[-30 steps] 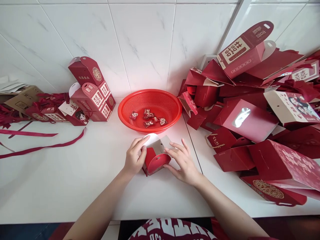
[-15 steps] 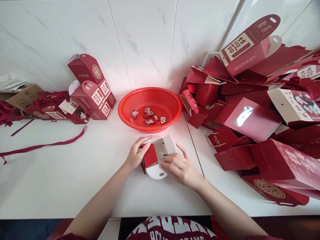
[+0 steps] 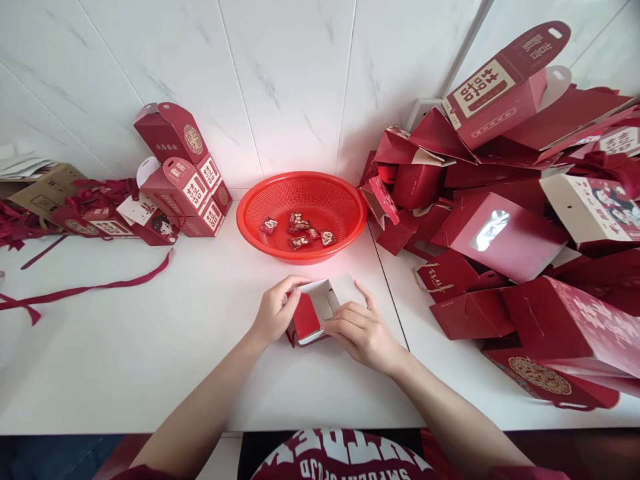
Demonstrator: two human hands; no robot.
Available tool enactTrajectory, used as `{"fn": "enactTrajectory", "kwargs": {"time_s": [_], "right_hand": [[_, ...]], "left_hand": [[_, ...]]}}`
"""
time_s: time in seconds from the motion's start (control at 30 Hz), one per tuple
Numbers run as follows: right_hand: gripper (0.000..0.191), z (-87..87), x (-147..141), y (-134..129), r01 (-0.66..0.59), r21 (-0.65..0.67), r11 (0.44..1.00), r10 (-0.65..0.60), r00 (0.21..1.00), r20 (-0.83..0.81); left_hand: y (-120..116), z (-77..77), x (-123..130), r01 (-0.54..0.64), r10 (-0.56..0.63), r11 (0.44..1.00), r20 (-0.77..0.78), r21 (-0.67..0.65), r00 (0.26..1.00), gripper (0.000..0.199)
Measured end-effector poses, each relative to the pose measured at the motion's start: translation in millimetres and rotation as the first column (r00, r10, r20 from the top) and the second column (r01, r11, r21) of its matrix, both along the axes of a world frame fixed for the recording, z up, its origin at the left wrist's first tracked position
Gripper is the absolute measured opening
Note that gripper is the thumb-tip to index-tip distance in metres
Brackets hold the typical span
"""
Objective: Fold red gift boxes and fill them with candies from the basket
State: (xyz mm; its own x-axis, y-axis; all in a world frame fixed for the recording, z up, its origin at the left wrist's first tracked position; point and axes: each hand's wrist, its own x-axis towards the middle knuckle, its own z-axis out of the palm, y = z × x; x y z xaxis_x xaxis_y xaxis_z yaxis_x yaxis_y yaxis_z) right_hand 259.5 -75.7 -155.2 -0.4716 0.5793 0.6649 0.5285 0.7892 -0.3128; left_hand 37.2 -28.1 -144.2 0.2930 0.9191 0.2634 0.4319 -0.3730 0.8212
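Note:
A small red gift box with a white inside lies on the counter in front of me, its top open. My left hand grips its left side, thumb over the red flap and fingers along the far edge. At the near right edge, my right hand holds the box wall between thumb and curled fingers, the index finger raised along the white flap. Just beyond the box stands a red plastic basket with several wrapped candies in it.
A large heap of red gift boxes covers the right side. Stacked boxes stand at the left against the tiled wall, beside ribbon-tied boxes and a cardboard carton. A dark red ribbon trails over the white counter.
The white rounded flap at the near side, with its hole, no longer sticks out toward me. The box has shifted slightly right, with both hands still on it.

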Motion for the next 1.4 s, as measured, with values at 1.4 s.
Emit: {"fn": "enactTrajectory", "kwargs": {"time_s": [1.4], "right_hand": [[0.036, -29.1, 2.8, 20.1, -0.344, -0.803, 0.487, -0.439, 0.699, -0.565]], "left_hand": [[0.1, -14.5, 1.4, -0.035, 0.061, 0.947, 0.07, -0.32, 0.996, 0.048]]}}
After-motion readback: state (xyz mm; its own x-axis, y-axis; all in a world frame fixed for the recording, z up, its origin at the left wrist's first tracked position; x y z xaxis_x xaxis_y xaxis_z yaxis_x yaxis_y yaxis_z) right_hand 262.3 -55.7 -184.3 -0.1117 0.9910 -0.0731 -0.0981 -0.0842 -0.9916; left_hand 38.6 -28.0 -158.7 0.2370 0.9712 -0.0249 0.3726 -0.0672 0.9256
